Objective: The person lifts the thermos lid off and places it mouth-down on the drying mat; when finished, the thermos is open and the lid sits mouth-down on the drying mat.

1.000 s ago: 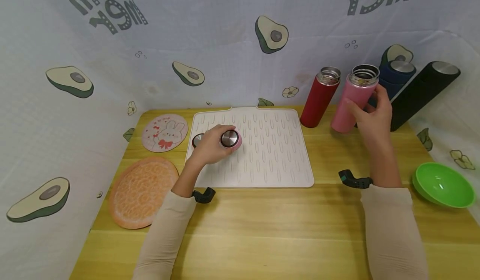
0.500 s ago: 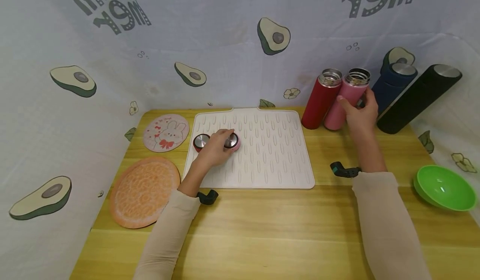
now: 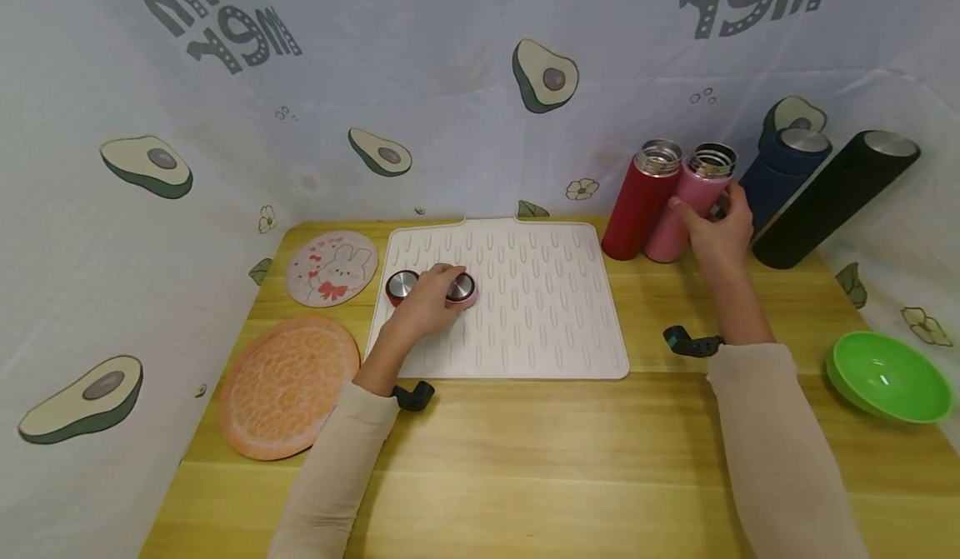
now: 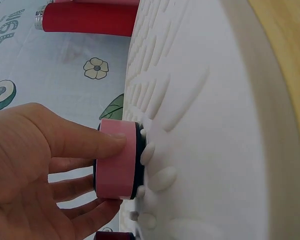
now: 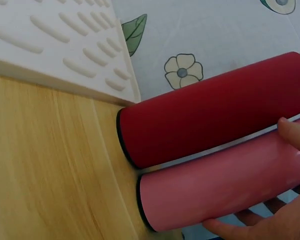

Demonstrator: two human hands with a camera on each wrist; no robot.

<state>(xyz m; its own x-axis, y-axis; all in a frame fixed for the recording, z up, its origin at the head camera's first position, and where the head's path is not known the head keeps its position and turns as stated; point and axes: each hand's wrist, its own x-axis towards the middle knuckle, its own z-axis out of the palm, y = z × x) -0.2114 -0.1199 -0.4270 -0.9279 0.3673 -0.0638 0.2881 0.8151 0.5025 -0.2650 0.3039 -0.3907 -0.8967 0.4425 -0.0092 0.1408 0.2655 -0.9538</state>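
Note:
My left hand (image 3: 429,302) pinches a pink bottle lid (image 4: 115,172) with a steel top, thumb on one side and fingers on the other. The lid sits low at the white ridged mat (image 3: 540,309). Beside it on the mat is a red lid (image 3: 402,285), partly hidden in the left wrist view. At the back right, my right hand (image 3: 723,238) grips an uncapped pink thermos bottle (image 5: 215,187), thumb on its left side. The bottle stands upright on the table, close beside an uncapped red thermos bottle (image 5: 210,110). Some right fingers are hidden behind the pink bottle.
A capped navy bottle (image 3: 783,167) and a capped black bottle (image 3: 832,201) stand right of my right hand. A green bowl (image 3: 888,376) lies at the right edge. At left are a round bunny mat (image 3: 330,267) and an orange round mat (image 3: 288,388). Patterned cloth (image 3: 450,67) hangs behind.
My right hand has moved the pink bottle left and down, from apart to close beside the red one. My left hand and the pink lid have shifted slightly left and down, uncovering more of the red lid.

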